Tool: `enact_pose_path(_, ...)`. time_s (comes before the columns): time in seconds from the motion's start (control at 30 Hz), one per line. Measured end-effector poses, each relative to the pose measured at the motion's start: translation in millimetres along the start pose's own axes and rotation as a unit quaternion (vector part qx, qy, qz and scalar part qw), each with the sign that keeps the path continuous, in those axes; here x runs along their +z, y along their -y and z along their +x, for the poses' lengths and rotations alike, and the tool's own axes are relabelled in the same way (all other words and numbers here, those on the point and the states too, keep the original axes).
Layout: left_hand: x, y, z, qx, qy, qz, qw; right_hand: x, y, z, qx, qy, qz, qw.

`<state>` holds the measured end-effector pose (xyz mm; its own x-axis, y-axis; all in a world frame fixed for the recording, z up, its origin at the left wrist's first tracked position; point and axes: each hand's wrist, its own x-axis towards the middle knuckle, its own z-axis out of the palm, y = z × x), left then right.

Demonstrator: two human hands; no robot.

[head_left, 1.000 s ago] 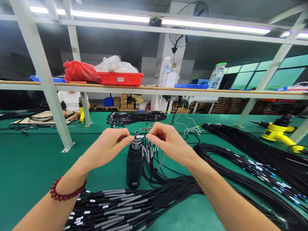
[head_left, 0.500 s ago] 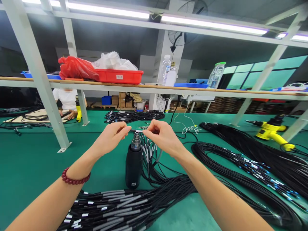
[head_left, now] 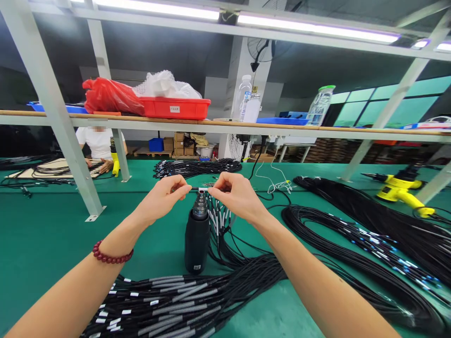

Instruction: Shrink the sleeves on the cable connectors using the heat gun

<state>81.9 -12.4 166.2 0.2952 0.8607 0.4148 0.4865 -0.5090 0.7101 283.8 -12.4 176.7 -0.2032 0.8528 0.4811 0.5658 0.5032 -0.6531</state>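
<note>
Between my two hands a short stretch of black cable with a white sleeve point(head_left: 203, 189) is held level, just over the nozzle of an upright black heat gun point(head_left: 197, 241). My left hand point(head_left: 169, 197) pinches the black part of the cable. At the white end, my right hand point(head_left: 234, 193) grips it between thumb and fingers. Behind the heat gun, several cable ends with white and grey sleeves point(head_left: 219, 213) lie on the green table. A thick bundle of black cables with grey ribbed sleeves point(head_left: 183, 305) lies in front of it.
Coiled black cables point(head_left: 317, 225) lie on the right, beside a yellow heat gun point(head_left: 400, 188). Another cable bundle point(head_left: 197, 167) is farther back. Overhead runs a shelf point(head_left: 225, 124) with a red tray point(head_left: 176, 109) and bottles. A co-worker point(head_left: 100, 145) sits at the far left.
The view has shifted slightly. Both hands keep their hold on the cable above the nozzle, with almost no other movement.
</note>
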Motion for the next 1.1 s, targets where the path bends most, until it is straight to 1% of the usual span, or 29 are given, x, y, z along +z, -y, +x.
enact_pose_path(0.27, 0.3, 1.4, 0.4, 0.002, 0.003, -0.004, 1.000, 0.3, -1.5, -0.4, -0.006, -0.006, -0.006, 1.000)
enact_pose_path(0.4, 0.3, 0.8, 0.4, 0.005, 0.001, -0.004, 1.000, -3.0, -2.0, -2.1, -0.012, 0.000, -0.015, 1.000)
enact_pose_path(0.53, -0.6, -1.2, -0.5, 0.014, -0.010, 0.002, 1.000, -9.0, -0.5, -5.3, -0.048, 0.029, -0.053, 0.997)
enact_pose_path(0.63, -1.6, -1.8, -0.6, 0.013, -0.005, 0.024, 1.000, -10.9, 0.7, -7.0, -0.066, 0.019, -0.068, 0.995)
enact_pose_path(0.77, -2.5, -0.3, 1.1, 0.000, 0.011, 0.059, 0.998, -10.0, 0.8, -6.6, -0.067, 0.012, -0.059, 0.996)
enact_pose_path(0.9, -2.6, -0.7, 2.6, -0.002, 0.010, 0.084, 0.996, -9.9, 0.5, -4.6, -0.058, 0.017, -0.046, 0.997)
enact_pose_path(1.1, -1.5, -0.8, 2.7, 0.002, 0.000, 0.056, 0.998, -10.3, -0.6, -2.8, -0.040, 0.023, -0.029, 0.999)
